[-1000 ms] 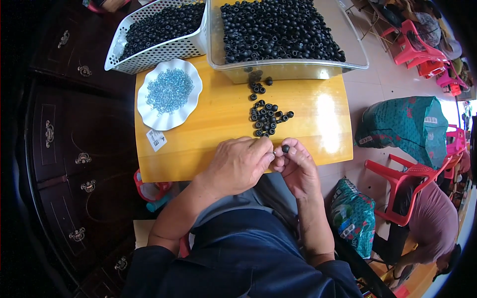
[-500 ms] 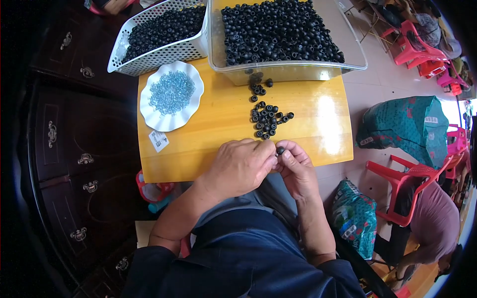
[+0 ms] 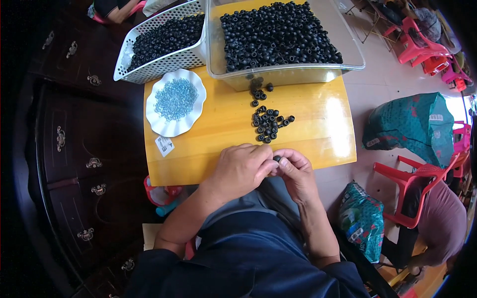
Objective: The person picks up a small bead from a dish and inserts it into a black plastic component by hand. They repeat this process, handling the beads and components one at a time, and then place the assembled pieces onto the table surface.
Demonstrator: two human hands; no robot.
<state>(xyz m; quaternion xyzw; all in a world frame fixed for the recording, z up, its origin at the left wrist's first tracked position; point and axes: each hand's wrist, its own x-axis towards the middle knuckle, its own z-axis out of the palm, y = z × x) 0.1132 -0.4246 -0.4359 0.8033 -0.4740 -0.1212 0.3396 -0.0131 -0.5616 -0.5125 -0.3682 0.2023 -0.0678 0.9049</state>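
Note:
My right hand (image 3: 297,174) pinches a small black round cap (image 3: 277,158) between thumb and forefinger, just past the table's near edge. Against it, my left hand (image 3: 243,165) has its fingers closed, their tips meeting at the cap. Whatever those left fingers hold is hidden. Beyond both hands, a loose group of similar hollow black caps (image 3: 267,121) lies on the yellow table (image 3: 213,119). To their left, a white wavy-edged plate (image 3: 150,110) bears a heap of small clear bluish pieces (image 3: 175,99).
A clear plastic bin (image 3: 288,71) and a white perforated basket (image 3: 164,63), both full of black caps, stand at the far side. A small white label (image 3: 164,145) lies near the plate. Teal bags (image 3: 407,129) and red chairs (image 3: 405,184) stand at right, near a bent-over person (image 3: 442,211).
The view has shifted slightly, so the table sits a little lower and further right. My hands stay together at the cap, which sits closer to the left fingertips.

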